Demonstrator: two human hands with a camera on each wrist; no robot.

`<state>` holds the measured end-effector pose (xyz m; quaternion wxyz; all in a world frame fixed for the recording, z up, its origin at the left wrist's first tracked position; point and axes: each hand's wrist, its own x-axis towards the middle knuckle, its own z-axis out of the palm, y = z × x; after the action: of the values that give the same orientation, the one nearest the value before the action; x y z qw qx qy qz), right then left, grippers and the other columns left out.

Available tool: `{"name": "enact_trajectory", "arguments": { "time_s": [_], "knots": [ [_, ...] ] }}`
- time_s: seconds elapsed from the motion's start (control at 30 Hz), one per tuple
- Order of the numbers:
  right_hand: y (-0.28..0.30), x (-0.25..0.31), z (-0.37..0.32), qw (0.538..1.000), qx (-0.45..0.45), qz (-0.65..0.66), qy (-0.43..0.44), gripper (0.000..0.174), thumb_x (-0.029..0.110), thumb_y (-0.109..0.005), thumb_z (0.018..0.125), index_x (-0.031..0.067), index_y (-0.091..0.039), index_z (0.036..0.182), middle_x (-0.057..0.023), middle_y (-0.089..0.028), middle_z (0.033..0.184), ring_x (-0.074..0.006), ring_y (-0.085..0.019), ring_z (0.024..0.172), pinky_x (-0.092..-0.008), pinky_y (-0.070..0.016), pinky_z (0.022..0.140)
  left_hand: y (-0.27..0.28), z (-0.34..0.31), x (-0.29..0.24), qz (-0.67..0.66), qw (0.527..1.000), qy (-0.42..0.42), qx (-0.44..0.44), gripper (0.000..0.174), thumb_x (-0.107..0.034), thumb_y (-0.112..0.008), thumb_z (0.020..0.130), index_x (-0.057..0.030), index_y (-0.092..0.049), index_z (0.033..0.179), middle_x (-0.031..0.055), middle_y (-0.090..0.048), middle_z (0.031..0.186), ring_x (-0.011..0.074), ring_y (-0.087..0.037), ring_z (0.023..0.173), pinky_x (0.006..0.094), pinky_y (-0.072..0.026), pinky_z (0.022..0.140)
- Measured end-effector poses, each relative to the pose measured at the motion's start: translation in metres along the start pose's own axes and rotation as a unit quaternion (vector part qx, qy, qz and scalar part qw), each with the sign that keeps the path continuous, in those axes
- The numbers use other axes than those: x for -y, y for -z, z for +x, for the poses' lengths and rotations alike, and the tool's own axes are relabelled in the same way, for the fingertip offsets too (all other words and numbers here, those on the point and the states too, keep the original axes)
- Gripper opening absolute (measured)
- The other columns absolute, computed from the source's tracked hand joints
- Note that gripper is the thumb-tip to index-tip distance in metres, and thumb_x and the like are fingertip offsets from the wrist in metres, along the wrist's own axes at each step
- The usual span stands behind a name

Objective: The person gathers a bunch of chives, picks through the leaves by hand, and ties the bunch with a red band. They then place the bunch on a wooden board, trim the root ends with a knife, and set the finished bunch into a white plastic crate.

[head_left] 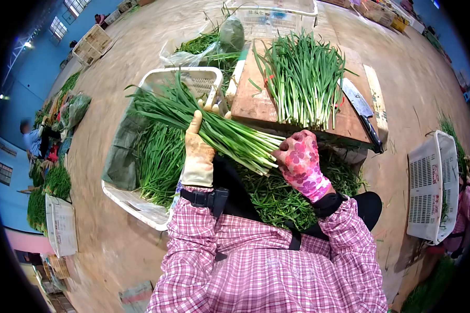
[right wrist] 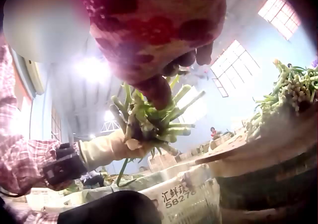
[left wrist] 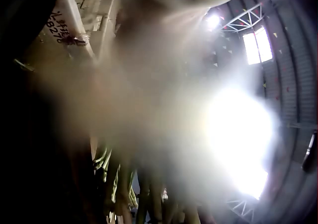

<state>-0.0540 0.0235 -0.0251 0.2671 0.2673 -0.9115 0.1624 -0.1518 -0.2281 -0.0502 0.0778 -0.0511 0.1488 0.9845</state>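
My left hand (head_left: 198, 151), in a pale yellow glove, grips a thick bunch of garlic chives (head_left: 219, 133), thumb across the top. The leaves point left and the pale stem ends point right. At those ends my right hand (head_left: 301, 160), in a pink flowered glove with bare fingertips, pinches with curled fingers. In the right wrist view the right hand (right wrist: 159, 35) has its fingertips among the splayed stem ends (right wrist: 154, 114), and the left glove (right wrist: 112, 148) holds the bunch behind them. Blur covers most of the left wrist view, with a few stems (left wrist: 117, 184) showing low down.
A board (head_left: 250, 104) ahead carries a large pile of chives (head_left: 305, 81) and a knife (head_left: 361, 107). A white basket (head_left: 136, 206) of chives stands at the left. Loose green trimmings (head_left: 282, 201) lie below my hands. Another white crate (head_left: 425, 188) stands far right.
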Motion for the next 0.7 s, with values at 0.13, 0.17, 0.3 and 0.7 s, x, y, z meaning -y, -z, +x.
{"name": "enact_trajectory", "arguments": {
  "time_s": [0.13,0.17,0.3,0.7],
  "knots": [
    [0.014,-0.015,-0.016,0.964,0.244,-0.087,-0.059,0.006,0.019,-0.069,0.075,0.0158,-0.067,0.080,-0.0040,-0.060,0.080,-0.0274,-0.060,0.089,-0.0453,-0.0446,0.090,-0.006,0.001,-0.011,0.066,0.997,0.002,-0.028,0.019,-0.021,-0.056,0.102,-0.0089,-0.066,0.113,0.0068,-0.071,0.104,0.0247,-0.069,0.095,0.0490,-0.0567,0.094],
    [0.019,-0.024,-0.026,0.936,0.320,-0.116,-0.088,0.006,0.019,-0.068,0.078,0.0157,-0.068,0.083,-0.0045,-0.061,0.081,-0.0277,-0.060,0.091,-0.0464,-0.0448,0.090,-0.008,0.000,-0.013,0.093,0.994,-0.004,-0.057,0.020,-0.022,-0.057,0.101,-0.0088,-0.066,0.113,0.0071,-0.071,0.103,0.0251,-0.069,0.095,0.0485,-0.0568,0.093],
    [0.034,-0.008,-0.024,0.975,0.181,-0.066,-0.106,0.016,0.017,-0.071,0.078,0.0190,-0.074,0.093,-0.0057,-0.062,0.083,-0.0255,-0.062,0.092,-0.0447,-0.0447,0.092,-0.020,-0.004,-0.006,0.150,0.983,-0.026,-0.105,0.026,-0.028,-0.059,0.100,-0.0049,-0.066,0.109,0.0075,-0.070,0.102,0.0229,-0.067,0.090,0.0405,-0.0549,0.085],
    [0.010,0.006,0.013,0.985,0.116,-0.120,0.037,0.006,0.015,-0.061,0.081,0.0100,-0.065,0.080,-0.0080,-0.059,0.085,-0.0274,-0.059,0.092,-0.0459,-0.0431,0.098,-0.009,0.007,0.006,0.171,0.978,-0.032,-0.115,0.023,-0.023,-0.063,0.097,-0.0040,-0.067,0.110,0.0093,-0.071,0.101,0.0226,-0.069,0.087,0.0370,-0.0563,0.083]
  ]
}}
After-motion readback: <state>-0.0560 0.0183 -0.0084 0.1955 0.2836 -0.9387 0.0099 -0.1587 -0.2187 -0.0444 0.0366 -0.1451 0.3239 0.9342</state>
